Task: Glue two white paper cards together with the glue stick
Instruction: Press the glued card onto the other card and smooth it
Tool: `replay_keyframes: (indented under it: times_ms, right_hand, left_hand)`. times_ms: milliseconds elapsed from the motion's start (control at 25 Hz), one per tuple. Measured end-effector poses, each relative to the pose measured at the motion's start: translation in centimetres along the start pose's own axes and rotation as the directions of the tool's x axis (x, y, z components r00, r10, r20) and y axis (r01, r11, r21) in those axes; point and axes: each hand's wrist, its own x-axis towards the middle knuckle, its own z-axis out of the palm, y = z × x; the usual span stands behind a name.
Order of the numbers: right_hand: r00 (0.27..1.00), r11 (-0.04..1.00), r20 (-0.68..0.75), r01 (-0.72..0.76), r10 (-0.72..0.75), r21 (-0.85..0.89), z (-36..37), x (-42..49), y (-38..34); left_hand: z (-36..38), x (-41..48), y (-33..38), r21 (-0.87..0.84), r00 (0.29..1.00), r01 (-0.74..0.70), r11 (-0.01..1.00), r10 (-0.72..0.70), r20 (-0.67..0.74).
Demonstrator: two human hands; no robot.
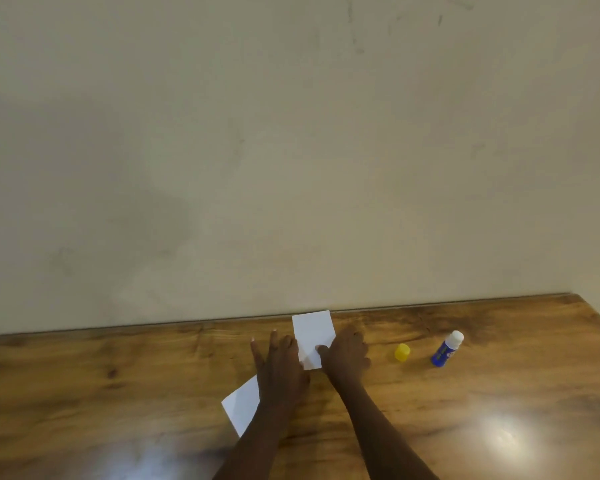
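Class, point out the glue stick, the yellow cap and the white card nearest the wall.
glue stick (445,352), head view, on its blue body.
yellow cap (402,352), head view, on its side.
white card nearest the wall (311,329), head view, on its bare upper half.

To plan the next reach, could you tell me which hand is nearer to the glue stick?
Right. The right hand, pinching the upper white card, is left of the glue stick, with the yellow cap between them; the left hand lies farther left.

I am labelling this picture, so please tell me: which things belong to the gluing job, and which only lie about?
For the job: far card, near card, glue stick, yellow cap.
Not part of it: table, wall.
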Motion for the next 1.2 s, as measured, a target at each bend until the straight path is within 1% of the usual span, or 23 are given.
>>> replay_keyframes:
  times_ms: [80, 160, 240, 320, 400, 480, 520, 560, 640, 680, 760, 840, 920, 1000, 1080, 1200]
  right_hand:
    - [0.997, 0.990, 0.038, -0.076, 0.073, 0.114, 0.1, 0.7, -0.2]
    - [0.993, 0.980, 0.074, -0.108, 0.097, 0.166, 0.1, 1.1, 0.0]
    - [0.993, 0.974, 0.095, -0.094, 0.075, 0.206, 0.0, 1.2, 0.0]
    - [0.995, 0.926, 0.103, -0.040, 0.001, 0.376, -0.1, 1.0, -0.1]
    - [0.992, 0.818, 0.107, -0.010, -0.063, 0.576, -1.0, 0.7, 0.2]
    - [0.991, 0.711, 0.091, 0.007, -0.100, 0.703, -2.3, 0.6, 1.0]
    - [0.991, 0.669, 0.073, 0.019, -0.110, 0.743, -2.9, 0.5, 1.4]
    - [0.992, 0.641, 0.055, 0.029, -0.111, 0.767, -3.5, 0.5, 1.8]
    - [0.995, 0.622, 0.034, 0.030, -0.091, 0.782, -4.2, 0.6, 2.5]
    - [0.996, 0.628, 0.032, 0.027, -0.082, 0.777, -4.2, 0.4, 2.6]
    - [0.996, 0.645, 0.034, 0.031, -0.088, 0.763, -4.2, -0.1, 2.6]
    - [0.993, 0.646, 0.041, 0.041, -0.111, 0.762, -4.0, -0.7, 2.4]
    - [0.988, 0.651, 0.051, 0.057, -0.146, 0.757, -4.0, -1.2, 2.2]
    - [0.980, 0.670, 0.066, 0.078, -0.187, 0.739, -4.0, -1.3, 2.2]
    - [0.969, 0.697, 0.085, 0.103, -0.230, 0.710, -4.0, -1.4, 2.4]
    - [0.953, 0.732, 0.102, 0.147, -0.284, 0.665, -3.5, -2.1, 2.6]
  left_hand:
    - [0.3, -0.1, -0.3, 0.067, 0.999, -0.045, 0.997, 0.045, 0.001]
    - [0.4, -0.2, -0.5, 0.071, 0.998, -0.060, 0.996, 0.061, -0.010]
    - [0.2, -0.3, -0.5, 0.034, 0.998, -0.060, 0.998, 0.061, -0.011]
    - [-0.3, -0.3, -0.4, -0.046, 0.999, -0.045, 0.998, 0.044, -0.014]
    - [-1.2, -0.7, -1.1, -0.204, 0.998, 0.018, 0.979, -0.029, -0.051]
    - [-2.0, -2.1, -3.0, -0.368, 0.981, 0.095, 0.925, -0.149, -0.124]
    - [-2.2, -3.2, -4.2, -0.369, 0.965, 0.139, 0.919, -0.209, -0.159]
    - [-2.2, -4.8, -5.4, -0.315, 0.946, 0.210, 0.925, -0.273, -0.172]
    - [-1.7, -7.9, -6.8, -0.150, 0.922, 0.350, 0.925, -0.368, -0.122]
    - [-1.3, -9.1, -6.9, -0.096, 0.920, 0.379, 0.921, -0.386, -0.069]
    - [-0.5, -10.3, -6.4, -0.085, 0.929, 0.370, 0.925, -0.370, 0.015]
    - [-0.1, -9.8, -5.8, -0.142, 0.950, 0.313, 0.939, -0.310, 0.046]
    - [-0.2, -8.6, -5.4, -0.245, 0.970, 0.241, 0.939, -0.238, 0.040]
    - [-0.5, -7.2, -5.0, -0.311, 0.979, 0.199, 0.929, -0.199, 0.032]
    - [-1.0, -6.1, -4.8, -0.380, 0.973, 0.219, 0.899, -0.231, 0.015]
    - [-0.8, -5.6, -5.2, -0.495, 0.943, 0.246, 0.833, -0.324, -0.078]
